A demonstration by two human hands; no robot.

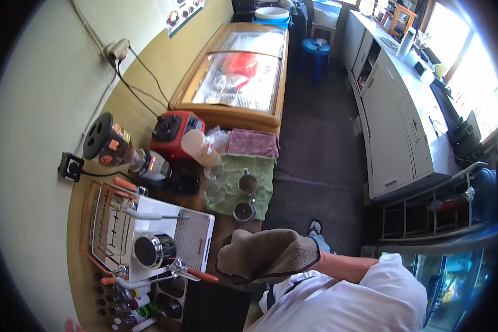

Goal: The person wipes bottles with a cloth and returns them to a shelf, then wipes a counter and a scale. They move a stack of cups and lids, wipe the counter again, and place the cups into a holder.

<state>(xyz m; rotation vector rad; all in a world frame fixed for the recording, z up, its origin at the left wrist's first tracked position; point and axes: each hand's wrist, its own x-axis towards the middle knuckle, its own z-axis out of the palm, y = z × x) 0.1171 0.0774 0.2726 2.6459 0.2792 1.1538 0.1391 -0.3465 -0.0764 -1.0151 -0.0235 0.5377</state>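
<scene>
A brown cloth hangs bunched over my right hand, whose fingers are hidden inside it. My bare forearm and white sleeve run in from the right. Beside the cloth's left edge lies the orange handle of a portafilter, fitted at the front of a white espresso machine. A black-and-steel cylinder sits on the machine. Only a few pinkish fingertips of my left hand show at the bottom left edge, near the wall; whether they hold anything is out of sight.
Two metal pitchers stand on a green towel with clear glasses beside it. Behind are a coffee grinder, a red appliance and a glass-topped display case. White cabinets line the aisle's right side.
</scene>
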